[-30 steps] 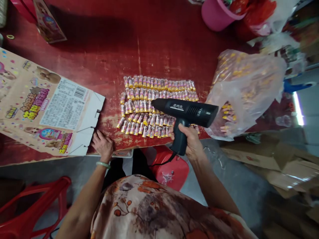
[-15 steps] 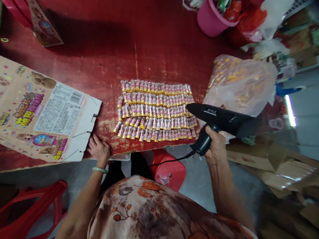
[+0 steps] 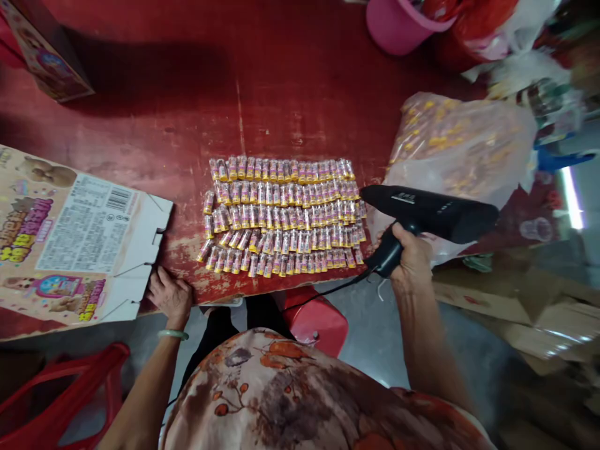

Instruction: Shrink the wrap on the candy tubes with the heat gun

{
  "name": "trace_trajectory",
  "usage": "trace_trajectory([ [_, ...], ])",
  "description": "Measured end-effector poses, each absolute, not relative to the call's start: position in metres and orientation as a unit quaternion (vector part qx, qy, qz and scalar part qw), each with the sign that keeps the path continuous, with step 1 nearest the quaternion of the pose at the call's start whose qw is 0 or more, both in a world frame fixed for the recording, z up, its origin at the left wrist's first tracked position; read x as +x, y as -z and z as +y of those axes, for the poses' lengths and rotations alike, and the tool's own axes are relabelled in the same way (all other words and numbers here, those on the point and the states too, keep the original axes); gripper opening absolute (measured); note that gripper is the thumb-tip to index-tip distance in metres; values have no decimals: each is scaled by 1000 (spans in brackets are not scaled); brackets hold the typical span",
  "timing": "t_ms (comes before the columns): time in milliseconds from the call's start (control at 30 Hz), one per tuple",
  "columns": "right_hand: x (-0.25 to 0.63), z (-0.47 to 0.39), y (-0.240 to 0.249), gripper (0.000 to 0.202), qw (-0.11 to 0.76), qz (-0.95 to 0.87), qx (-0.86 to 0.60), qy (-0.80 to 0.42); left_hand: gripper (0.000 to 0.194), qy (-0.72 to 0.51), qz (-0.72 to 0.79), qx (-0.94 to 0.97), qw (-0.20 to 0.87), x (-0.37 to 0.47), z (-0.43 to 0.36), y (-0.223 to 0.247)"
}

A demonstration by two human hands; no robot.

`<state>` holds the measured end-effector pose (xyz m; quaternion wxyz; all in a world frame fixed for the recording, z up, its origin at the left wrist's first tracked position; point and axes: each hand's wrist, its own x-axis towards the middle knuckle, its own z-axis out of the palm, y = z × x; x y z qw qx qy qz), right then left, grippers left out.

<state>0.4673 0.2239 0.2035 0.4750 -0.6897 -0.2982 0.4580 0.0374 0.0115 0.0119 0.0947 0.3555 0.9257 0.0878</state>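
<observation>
My right hand [image 3: 409, 257] is wrapped round the handle of a black hair dryer [image 3: 431, 212], whose nozzle points left at the right end of the rows. Several rows of small clear tubes with yellow ends [image 3: 281, 215] lie side by side near the table's front edge. At the left, my left hand [image 3: 169, 297] rests on the table edge with its fingers spread, touching or close beside the white flap of a flattened printed carton [image 3: 89, 237]. It holds nothing that I can see.
Behind the dryer lies a large clear bag of yellow-ended pieces [image 3: 450, 137]. A pink bucket [image 3: 398, 28] stands at the back right of the red table [image 3: 154, 144]. A printed box [image 3: 49, 56] is back left. A red stool [image 3: 319, 322] and open cardboard boxes [image 3: 497, 294] are below.
The view has shifted, so the tubes and carton appear further left. The dryer sits slightly higher and further right in view, its nozzle now just off the tubes' right end. Both hands keep their poses.
</observation>
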Motion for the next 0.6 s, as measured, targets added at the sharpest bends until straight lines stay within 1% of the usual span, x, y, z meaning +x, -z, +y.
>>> trace_trajectory([
  [100,443,228,-205,32,437,-279,-680,-518,68,-87,928,351,89,38,13,-12],
  [200,410,229,-207,36,357,-262,-649,-619,68,-82,930,347,85,37,13,-12],
  [233,404,230,-208,36,344,-258,-642,-634,67,-79,931,347,83,37,13,-12],
  [300,401,236,-209,34,358,-263,-647,-620,66,-75,931,348,80,37,13,-13],
  [400,415,245,-210,31,409,-285,-681,-536,66,-74,931,348,82,37,13,-13],
  [467,421,247,-211,30,421,-292,-694,-506,66,-75,931,347,83,38,12,-13],
  [533,414,242,-212,30,401,-289,-686,-535,66,-76,932,345,80,38,12,-11],
  [600,396,233,-212,33,353,-286,-656,-603,65,-76,933,342,77,38,11,-10],
])
